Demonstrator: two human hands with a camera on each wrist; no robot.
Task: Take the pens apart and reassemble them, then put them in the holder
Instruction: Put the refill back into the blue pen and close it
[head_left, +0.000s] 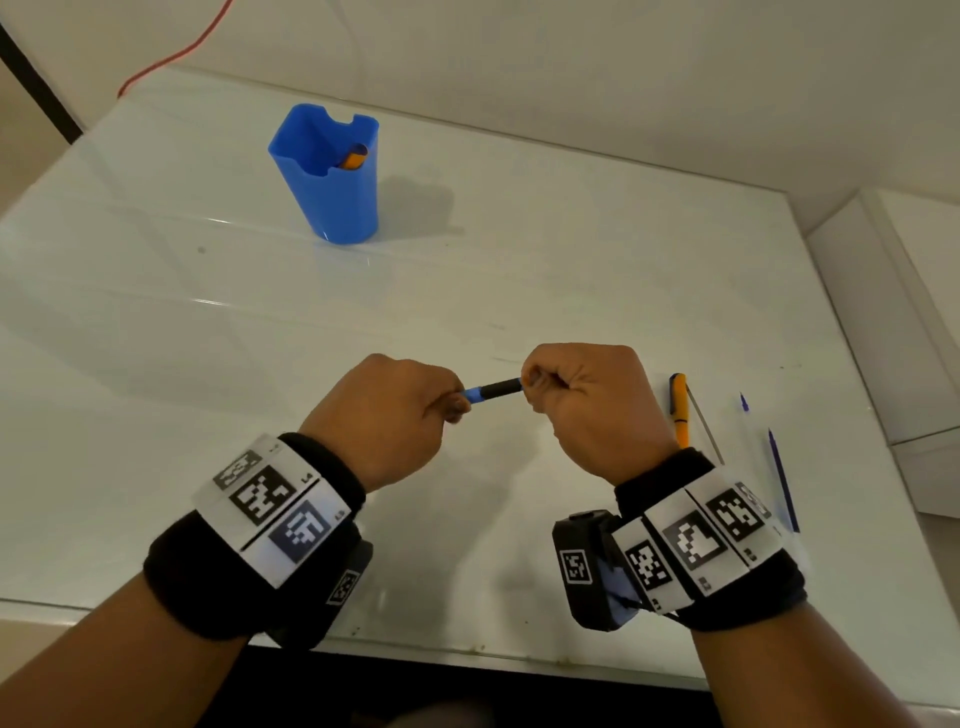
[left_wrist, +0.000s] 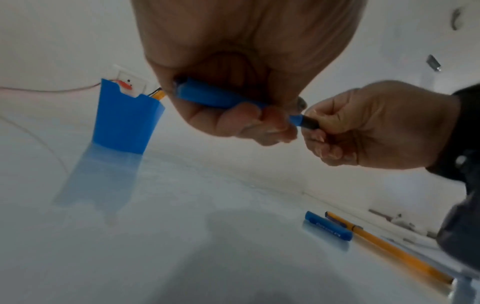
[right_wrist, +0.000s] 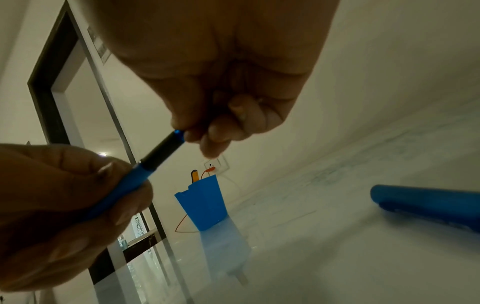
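Note:
Above the table's middle, a blue pen (head_left: 492, 391) with a black grip section (left_wrist: 309, 122) is held level between both hands. My left hand (head_left: 451, 408) is curled round its blue barrel (left_wrist: 215, 97). My right hand (head_left: 533, 387) pinches the far end of the black grip (right_wrist: 166, 147) with thumb and fingers. A blue pen holder (head_left: 332, 176) stands at the back left with an orange pen (head_left: 355, 156) inside it. Another orange pen (head_left: 679, 410) lies to the right of my right hand.
A thin refill (head_left: 704, 428), a blue refill (head_left: 782, 480) and a small blue piece (head_left: 744, 402) lie by the table's right edge. A blue cap (left_wrist: 327, 228) lies on the table near the orange pen (left_wrist: 389, 249). A red cable (head_left: 171, 54) runs behind the holder.

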